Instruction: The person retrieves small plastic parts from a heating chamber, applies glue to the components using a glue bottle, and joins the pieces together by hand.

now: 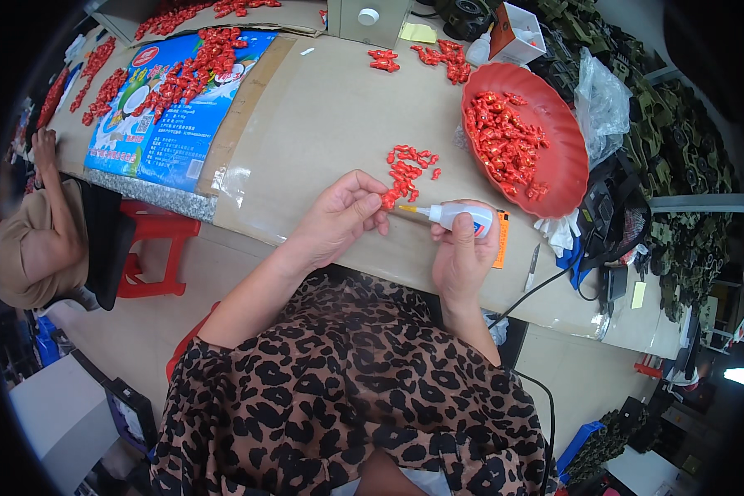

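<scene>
Between the thumb and fingers of my left hand point(345, 211) is a small shiny red figurine point(388, 198). My right hand point(466, 255) is closed around a white glue bottle point(465, 220) with a thin yellowish nozzle. The nozzle tip points left and meets the figurine or lies right beside it; I cannot tell which. Just beyond my fingers, a cluster of loose red pieces point(407, 169) lies on the table. A large red scalloped bowl point(572, 153) farther right holds a heap of similar red pieces point(504, 136).
On the left, a blue printed cardboard sheet point(161, 136) carries many red figurines. An orange packet point(502, 240) and a slim knife-like tool point(533, 266) lie by my right hand. A clear plastic bag point(601, 103) is beyond the bowl. Another person point(41, 240) sits left, near a red stool point(157, 248).
</scene>
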Motion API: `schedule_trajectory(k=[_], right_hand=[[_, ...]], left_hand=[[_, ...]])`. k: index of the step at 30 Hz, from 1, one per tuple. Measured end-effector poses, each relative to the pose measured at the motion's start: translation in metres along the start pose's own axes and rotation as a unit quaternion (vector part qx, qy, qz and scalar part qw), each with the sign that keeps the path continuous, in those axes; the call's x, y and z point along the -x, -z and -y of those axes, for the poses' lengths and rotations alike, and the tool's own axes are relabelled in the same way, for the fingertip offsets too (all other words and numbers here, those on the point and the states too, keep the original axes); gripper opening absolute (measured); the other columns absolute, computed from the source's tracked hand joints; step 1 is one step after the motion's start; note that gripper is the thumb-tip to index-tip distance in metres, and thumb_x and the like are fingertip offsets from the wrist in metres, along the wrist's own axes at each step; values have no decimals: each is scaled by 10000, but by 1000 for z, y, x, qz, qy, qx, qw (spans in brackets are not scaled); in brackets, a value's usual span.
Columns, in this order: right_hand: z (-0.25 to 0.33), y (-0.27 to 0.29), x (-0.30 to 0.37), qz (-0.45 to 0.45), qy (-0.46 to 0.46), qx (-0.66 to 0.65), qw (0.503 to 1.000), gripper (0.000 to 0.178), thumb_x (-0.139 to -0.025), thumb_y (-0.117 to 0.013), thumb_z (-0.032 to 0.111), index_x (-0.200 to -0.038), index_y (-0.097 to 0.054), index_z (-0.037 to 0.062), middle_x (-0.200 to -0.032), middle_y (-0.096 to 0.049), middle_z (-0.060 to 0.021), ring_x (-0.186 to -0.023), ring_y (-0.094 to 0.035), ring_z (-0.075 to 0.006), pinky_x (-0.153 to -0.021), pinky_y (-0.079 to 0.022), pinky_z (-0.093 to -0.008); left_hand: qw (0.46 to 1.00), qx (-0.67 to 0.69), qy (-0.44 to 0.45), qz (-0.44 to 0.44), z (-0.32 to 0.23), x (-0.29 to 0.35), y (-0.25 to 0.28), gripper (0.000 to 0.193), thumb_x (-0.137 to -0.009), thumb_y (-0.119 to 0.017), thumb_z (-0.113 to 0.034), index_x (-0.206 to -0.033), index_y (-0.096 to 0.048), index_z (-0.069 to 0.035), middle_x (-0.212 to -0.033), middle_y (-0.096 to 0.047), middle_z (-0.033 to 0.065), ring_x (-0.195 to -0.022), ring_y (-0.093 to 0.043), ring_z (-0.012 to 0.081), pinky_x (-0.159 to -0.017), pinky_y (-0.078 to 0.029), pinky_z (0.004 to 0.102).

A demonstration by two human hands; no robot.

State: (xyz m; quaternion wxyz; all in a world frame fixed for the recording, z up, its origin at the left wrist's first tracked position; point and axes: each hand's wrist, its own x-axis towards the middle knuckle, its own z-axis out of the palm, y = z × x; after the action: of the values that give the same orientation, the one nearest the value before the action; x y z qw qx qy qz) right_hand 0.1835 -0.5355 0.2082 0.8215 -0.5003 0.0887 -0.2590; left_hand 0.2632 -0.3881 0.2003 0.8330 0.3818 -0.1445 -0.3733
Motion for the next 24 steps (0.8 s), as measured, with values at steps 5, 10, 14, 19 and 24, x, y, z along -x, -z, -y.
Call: schedule_trajectory(k=[5, 10, 14, 19, 24], right_hand=[[7, -5, 3, 26, 82, 74, 994, 224, -798, -550, 100, -940, -408, -1, -887, -492, -105, -657, -517, -129, -600, -437, -229], [5, -3, 5, 61, 112, 131, 983, 234, -788, -554, 69, -947, -399, -3, -897, -472, -112, -734, -502, -138, -634, -428, -225], [4, -1, 5, 82, 147, 191, 967, 240, -782, -554, 51, -953, -396, -6, -894, -474, -122, -772, -488, -148, -659, -419, -233], [6, -2, 6, 85, 159, 209, 961, 244, -779, -557, 51, -954, -396, -5, -897, -476, -126, -756, -495, -151, -663, -423, -242], [12, -5, 2, 44, 112, 90, 989, 246, -772, -562, 40, -948, -395, -2, -900, -479, -120, -700, -523, -160, -640, -441, -244]], left_hand=[[1000, -3, 1, 2, 0, 0, 0, 102, -863, -442, -133, -934, -430, -61, -854, -509, 46, -745, -468, 122, -667, -406, 283], [1000, -30, 2, -2, 1, 0, 1, 111, -859, -453, -139, -932, -431, -59, -842, -514, 48, -740, -475, 131, -673, -405, 278], [1000, -27, 2, -2, 1, 0, 2, 115, -857, -457, -142, -932, -430, -59, -833, -514, 50, -738, -479, 138, -678, -405, 277], [999, -32, 10, -2, 1, 1, 3, 116, -857, -456, -143, -930, -429, -57, -823, -509, 53, -734, -485, 145, -681, -408, 279], [1000, 1, 2, -5, -1, 0, 1, 127, -859, -457, -159, -927, -429, -55, -824, -503, 47, -707, -472, 128, -655, -412, 283]])
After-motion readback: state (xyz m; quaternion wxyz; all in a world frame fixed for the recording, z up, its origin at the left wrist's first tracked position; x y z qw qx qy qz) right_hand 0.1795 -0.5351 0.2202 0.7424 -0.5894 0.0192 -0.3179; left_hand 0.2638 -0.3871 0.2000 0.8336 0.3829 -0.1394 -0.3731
